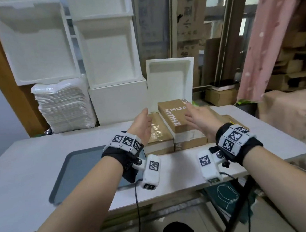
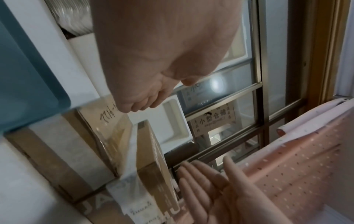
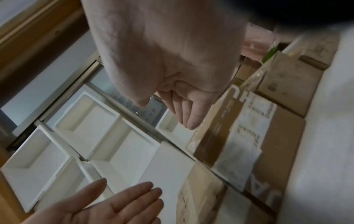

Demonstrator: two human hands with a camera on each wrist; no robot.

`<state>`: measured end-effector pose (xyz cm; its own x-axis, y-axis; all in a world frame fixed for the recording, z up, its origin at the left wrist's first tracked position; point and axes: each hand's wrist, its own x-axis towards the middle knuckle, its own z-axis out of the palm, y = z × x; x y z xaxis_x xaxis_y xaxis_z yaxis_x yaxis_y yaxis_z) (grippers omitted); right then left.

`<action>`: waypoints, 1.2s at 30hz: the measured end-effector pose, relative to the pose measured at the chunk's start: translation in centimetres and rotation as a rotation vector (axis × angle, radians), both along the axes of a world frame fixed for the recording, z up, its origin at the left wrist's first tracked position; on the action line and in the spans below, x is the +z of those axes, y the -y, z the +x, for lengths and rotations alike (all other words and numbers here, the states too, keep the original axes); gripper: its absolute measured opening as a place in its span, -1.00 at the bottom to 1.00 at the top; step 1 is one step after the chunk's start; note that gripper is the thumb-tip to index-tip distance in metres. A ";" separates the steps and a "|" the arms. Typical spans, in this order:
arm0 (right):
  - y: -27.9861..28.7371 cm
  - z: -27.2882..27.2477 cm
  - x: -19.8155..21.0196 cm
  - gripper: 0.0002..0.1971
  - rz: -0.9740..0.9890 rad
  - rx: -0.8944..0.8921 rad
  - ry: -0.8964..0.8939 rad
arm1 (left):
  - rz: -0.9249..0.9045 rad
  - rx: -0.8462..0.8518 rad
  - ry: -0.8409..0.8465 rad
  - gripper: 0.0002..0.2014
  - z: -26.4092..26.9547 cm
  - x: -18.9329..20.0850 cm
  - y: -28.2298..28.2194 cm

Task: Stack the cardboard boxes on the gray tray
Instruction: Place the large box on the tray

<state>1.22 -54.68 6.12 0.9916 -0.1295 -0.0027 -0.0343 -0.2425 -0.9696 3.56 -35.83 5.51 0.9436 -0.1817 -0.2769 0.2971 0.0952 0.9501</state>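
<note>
Several flat brown cardboard boxes lie in the middle of the table, right of the gray tray (image 1: pixel 76 172). The top box (image 1: pixel 173 114), printed with white letters, sits on a lower box (image 1: pixel 190 142); another box (image 1: pixel 159 133) lies to its left. My left hand (image 1: pixel 143 123) hovers open, palm turned right, at the left side of the top box. My right hand (image 1: pixel 199 118) is open too, fingers straight, at the box's right side, over its edge. Neither hand visibly grips it. In the left wrist view the top box (image 2: pixel 151 163) stands between both palms.
White foam trays (image 1: pixel 108 53) and a stack of white sheets (image 1: pixel 64 107) stand against the wall behind the table. A white foam lid (image 1: pixel 169 82) leans just behind the boxes. A pink curtain (image 1: pixel 266 41) hangs at the right. More cardboard boxes (image 1: pixel 219 95) sit behind.
</note>
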 end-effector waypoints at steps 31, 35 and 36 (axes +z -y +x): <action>6.2 6.4 -2.4 -0.33 -0.244 -0.106 -0.141 | -0.120 -0.007 -0.078 -0.36 4.4 -1.8 7.3; 5.9 6.2 -0.9 -0.28 -0.299 -0.135 -0.098 | -0.131 -0.028 -0.037 -0.37 4.6 -0.8 6.8; 5.8 6.2 -0.4 -0.21 -0.316 -0.138 -0.089 | -0.130 -0.030 -0.016 -0.38 4.6 -0.3 6.7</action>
<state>7.41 -60.51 5.72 0.9623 -0.2707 -0.0266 -0.1687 -0.5174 -0.8390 8.20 -42.48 5.19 0.9328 -0.2456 -0.2638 0.3165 0.2080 0.9255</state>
